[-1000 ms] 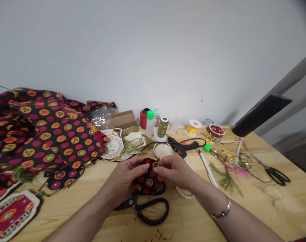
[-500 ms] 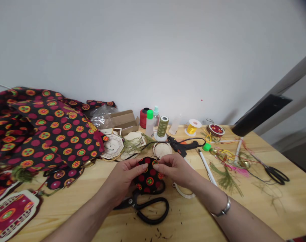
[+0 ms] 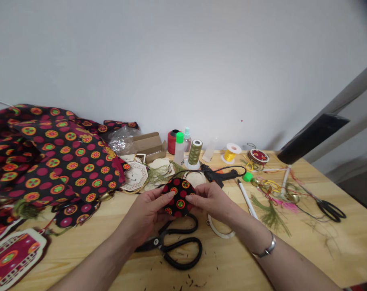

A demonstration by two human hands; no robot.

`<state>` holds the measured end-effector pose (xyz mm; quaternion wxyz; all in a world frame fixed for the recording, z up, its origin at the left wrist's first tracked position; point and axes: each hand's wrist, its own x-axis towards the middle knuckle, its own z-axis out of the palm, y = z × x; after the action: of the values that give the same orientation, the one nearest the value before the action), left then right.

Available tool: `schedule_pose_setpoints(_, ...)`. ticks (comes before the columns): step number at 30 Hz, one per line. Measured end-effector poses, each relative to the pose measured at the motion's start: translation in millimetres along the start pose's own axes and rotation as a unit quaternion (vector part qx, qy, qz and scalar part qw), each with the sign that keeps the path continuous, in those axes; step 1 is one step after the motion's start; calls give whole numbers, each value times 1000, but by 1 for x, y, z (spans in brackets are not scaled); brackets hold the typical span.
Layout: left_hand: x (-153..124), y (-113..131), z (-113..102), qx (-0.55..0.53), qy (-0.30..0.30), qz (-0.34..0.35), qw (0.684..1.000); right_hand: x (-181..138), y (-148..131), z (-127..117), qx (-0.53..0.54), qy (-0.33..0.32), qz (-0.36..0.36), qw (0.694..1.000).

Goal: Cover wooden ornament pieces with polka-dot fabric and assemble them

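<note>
Between my two hands is a round black fabric-covered disc (image 3: pixel 180 198) with red dots and flower prints, its face turned up toward me. My left hand (image 3: pixel 151 208) pinches its left edge, thumb on top. At the right edge, my right hand (image 3: pixel 209 200) grips it with thumb over the face and fingers behind. Below the disc lie black-handled scissors (image 3: pixel 183 246), open, their blades partly hidden by my left hand. A pale ring (image 3: pixel 221 232) rests on the table under my right wrist.
Patterned black fabric (image 3: pixel 77 157) is heaped at the left. A black glue gun (image 3: pixel 221 176), a green thread spool (image 3: pixel 196 152), a green-capped bottle (image 3: pixel 179 147) and a yellow thread spool (image 3: pixel 230 153) stand toward the wall. Further right are a white pen (image 3: pixel 246 198), tangled threads and another pair of scissors (image 3: pixel 331 211).
The disc has risen slightly off the scissors, and its outline now looks rounder and flatter. Both hands still hold it, with my right hand moved lower along its edge.
</note>
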<state>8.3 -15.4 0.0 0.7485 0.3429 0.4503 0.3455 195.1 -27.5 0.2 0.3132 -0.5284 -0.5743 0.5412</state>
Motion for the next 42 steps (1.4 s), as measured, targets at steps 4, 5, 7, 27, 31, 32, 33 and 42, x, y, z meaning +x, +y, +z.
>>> schedule_pose_setpoints(4, 0, -1, -2, 30, -1, -9, 1000, 0, -2, -1, 5, 20, 0, 1000)
schedule_pose_setpoints(5, 1, -2, -2, 29, -1, -9, 1000, 0, -2, -1, 10, 22, 0, 1000)
schedule_pose_setpoints(7, 1, -2, -2, 23, 2, -6, 1000, -1, -2, -1, 17, 22, -1, 1000)
schedule_pose_setpoints(27, 2, -5, -3, 2, -27, 5, 1000, 1, 3, 9, 95, -18, 41, 994)
schedule_pose_setpoints(31, 3, -6, -3, 8, -29, 7, 1000, 1, 3, 9, 92, -21, 30, 995)
schedule_pose_setpoints(32, 3, -6, -3, 7, -29, 6, 1000, 1, 3, 9, 89, -23, 28, 995)
schedule_pose_setpoints(33, 2, -6, -3, 7, -28, 6, 1000, 0, 1, 9, 87, -24, 28, 996)
schedule_pose_setpoints(42, 0, -4, -1, 34, -28, 4, 999, 1, -5, 2, 138, 42, 25, 989)
